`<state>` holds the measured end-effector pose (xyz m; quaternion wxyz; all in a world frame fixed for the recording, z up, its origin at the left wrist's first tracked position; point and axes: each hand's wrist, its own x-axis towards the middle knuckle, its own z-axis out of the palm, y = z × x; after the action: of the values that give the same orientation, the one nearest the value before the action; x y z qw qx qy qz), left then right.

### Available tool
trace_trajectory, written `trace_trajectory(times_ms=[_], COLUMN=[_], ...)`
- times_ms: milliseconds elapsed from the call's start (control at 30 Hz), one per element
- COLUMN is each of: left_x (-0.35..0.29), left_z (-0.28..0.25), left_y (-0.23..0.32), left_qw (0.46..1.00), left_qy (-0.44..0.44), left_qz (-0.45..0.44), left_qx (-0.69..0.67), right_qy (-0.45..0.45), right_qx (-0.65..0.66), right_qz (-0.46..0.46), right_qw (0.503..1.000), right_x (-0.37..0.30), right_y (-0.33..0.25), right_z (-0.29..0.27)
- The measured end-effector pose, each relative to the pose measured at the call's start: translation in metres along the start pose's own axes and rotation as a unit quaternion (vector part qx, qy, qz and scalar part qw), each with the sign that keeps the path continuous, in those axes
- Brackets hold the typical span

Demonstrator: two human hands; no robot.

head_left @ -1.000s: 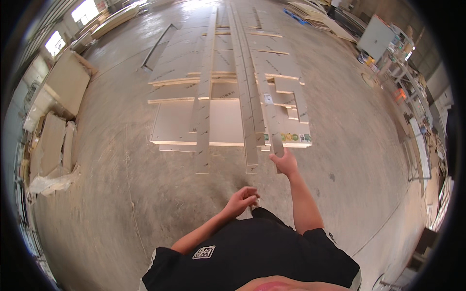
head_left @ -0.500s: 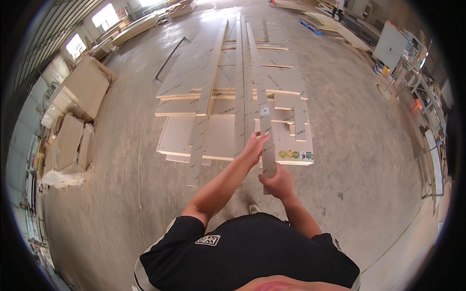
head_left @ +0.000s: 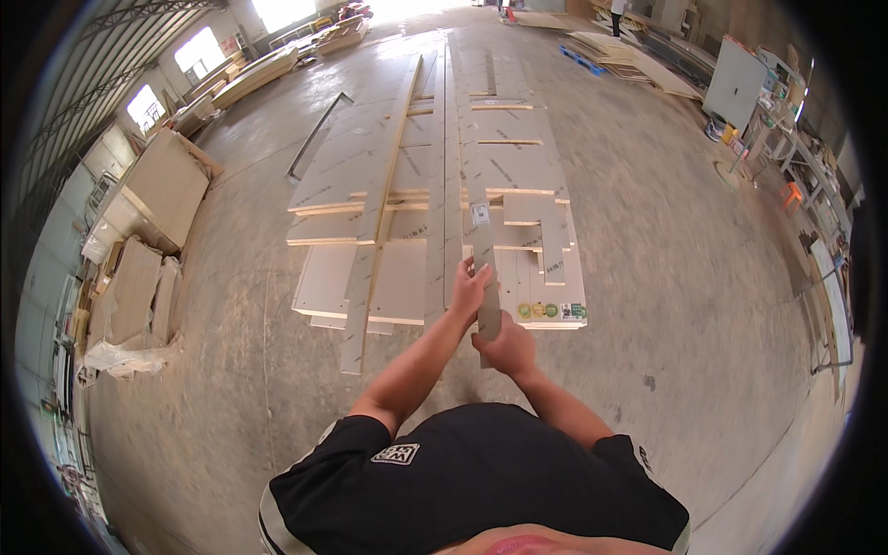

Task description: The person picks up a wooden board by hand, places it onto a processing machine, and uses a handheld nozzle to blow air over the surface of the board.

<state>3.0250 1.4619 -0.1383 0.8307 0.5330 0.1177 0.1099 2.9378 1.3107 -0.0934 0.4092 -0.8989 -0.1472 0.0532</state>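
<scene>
- Long, narrow grey-faced board strip [head_left: 483,248]: lies lengthwise over stacked grey-faced, pale-edged panels [head_left: 324,273]; near end overhangs.
- Left bare hand [head_left: 470,289]: grasping strip's left edge; right bare hand [head_left: 507,347]: clasping near end.
- Progress, judged: 2-handed hold achieved; other long grey strips [head_left: 357,324] untouched; remainder uncertain.
- Markings: white label [head_left: 480,214] on strip; 3 round green-yellow stickers [head_left: 537,311]; dark panel print, too small to read.

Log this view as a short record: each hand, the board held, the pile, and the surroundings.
Left hand: holding the long narrow board, ahead of the right hand
Right hand: gripping that board's near end
Board detail: white label beyond the left hand
Pile: flat panels, with other long strips lying lengthwise on top
Surroundings: concrete floor; grey cabinet far right
</scene>
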Motion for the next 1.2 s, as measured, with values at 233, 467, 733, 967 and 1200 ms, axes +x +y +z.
trace_trajectory(times_ms=[233,467,733,967,1200], left_x=[0.040,-0.110,-0.333,-0.500,-0.616], left_z=[-0.074,-0.081,-0.193,-0.241,-0.255], left_y=[-0.006,0.041,0.004,-0.061,-0.081], left_qw=[0.898,0.943,0.911,0.814,0.797], left_qy=[0.055,0.123,0.340,0.547,0.561], left_qz=[0.191,0.131,-0.020,-0.069,-0.103], left_qx=[0.393,0.279,0.233,0.183,0.198], right_qy=[-0.045,-0.087,-0.108,-0.021,-0.035], right_qx=[-0.046,-0.175,-0.247,-0.218,-0.007], right_qz=[-0.050,-0.030,-0.019,-0.094,-0.390], right_qw=[0.997,0.980,0.963,0.971,0.920], right_x=[0.068,0.132,0.182,0.204,0.054], right_y=[-0.022,-0.064,-0.054,-0.007,-0.181], right_z=[0.034,0.031,0.104,0.112,0.199])
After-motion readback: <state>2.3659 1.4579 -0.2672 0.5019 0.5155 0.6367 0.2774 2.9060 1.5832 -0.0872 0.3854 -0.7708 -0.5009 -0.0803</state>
